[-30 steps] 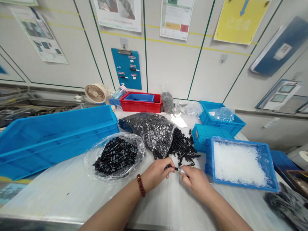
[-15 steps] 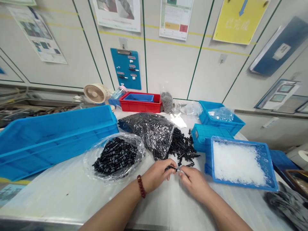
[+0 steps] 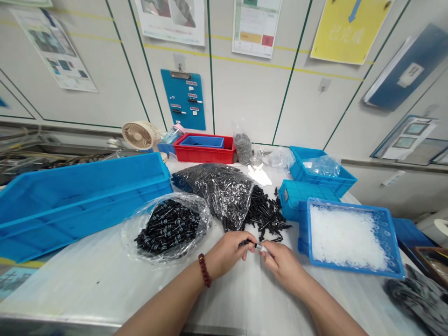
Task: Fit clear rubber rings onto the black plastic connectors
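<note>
my left hand (image 3: 231,252) grasps a black part (image 3: 245,242), and my right hand (image 3: 285,263) pinches a small white piece (image 3: 262,248) at its end, both held over the tabletop (image 3: 224,298) between its front and back edges. a loose pile (image 3: 266,212) lies just beyond; a tray (image 3: 353,270) of white rings (image 3: 346,238) stands by the right edge.

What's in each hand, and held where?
Left hand: a black part, by its body. Right hand: a small whitish piece, by the end away from the black part.
</note>
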The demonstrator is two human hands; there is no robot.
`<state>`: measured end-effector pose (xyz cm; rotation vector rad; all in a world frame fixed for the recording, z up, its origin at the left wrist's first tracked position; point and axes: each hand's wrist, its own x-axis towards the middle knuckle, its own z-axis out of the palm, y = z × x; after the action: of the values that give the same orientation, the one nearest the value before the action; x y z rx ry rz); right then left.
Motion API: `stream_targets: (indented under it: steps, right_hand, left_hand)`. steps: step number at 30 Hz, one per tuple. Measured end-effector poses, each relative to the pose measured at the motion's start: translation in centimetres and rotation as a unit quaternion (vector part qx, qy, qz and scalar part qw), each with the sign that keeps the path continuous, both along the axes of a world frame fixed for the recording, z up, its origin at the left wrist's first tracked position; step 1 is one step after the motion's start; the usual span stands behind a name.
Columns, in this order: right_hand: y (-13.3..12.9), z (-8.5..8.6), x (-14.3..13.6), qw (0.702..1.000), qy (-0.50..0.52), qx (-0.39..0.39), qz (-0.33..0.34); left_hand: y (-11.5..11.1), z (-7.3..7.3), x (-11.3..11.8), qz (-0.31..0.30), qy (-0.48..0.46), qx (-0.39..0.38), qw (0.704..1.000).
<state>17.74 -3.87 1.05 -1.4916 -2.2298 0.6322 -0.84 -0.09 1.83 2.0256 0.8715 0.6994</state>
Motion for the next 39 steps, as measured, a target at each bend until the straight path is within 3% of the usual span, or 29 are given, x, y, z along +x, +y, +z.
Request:
stream_targets:
  steps: [18, 22, 25, 27, 30, 33, 35, 39]
  right_hand:
    - [-0.2, 0.4, -0.5, 0.99, -0.098, 0.009, -0.098]
    - [0.2, 0.0, 0.0, 0.989, -0.085, -0.001, -0.121]
    - [0.6, -0.4, 0.3, 0.984, -0.083, 0.01, -0.155]
    - [0.7, -0.6, 0.3, 0.98, -0.099, 0.015, -0.171]
    - [0.6, -0.6, 0.1, 0.977, -0.12, 0.01, -0.174]
    - [0.5, -0.5, 0.0, 0.978, -0.122, 0.006, -0.17]
    - [0.5, -0.4, -0.1, 0.978, -0.121, 0.006, -0.167]
    - [0.5, -0.3, -0.2, 0.978, -0.125, 0.002, -0.167]
  left_hand:
    - [-0.3, -0.5, 0.2, -0.002, 0.016, -0.005, 1.0]
    - [0.4, -0.7, 0.1, 0.045, -0.07, -0.103, 0.991]
    - [1.2, -0.8, -0.3, 0.119, -0.152, -0.218, 0.957]
    - [1.6, -0.8, -0.6, 0.158, -0.172, -0.225, 0.946]
    - [1.7, -0.8, -0.6, 0.192, -0.093, -0.083, 0.973]
    - [1.2, -0.8, -0.1, 0.154, 0.086, 0.088, 0.98]
    - [1.1, -0.8, 0.3, 0.133, 0.196, 0.139, 0.962]
    - [1.1, -0.4, 1.0, 0.18, 0.369, 0.183, 0.893]
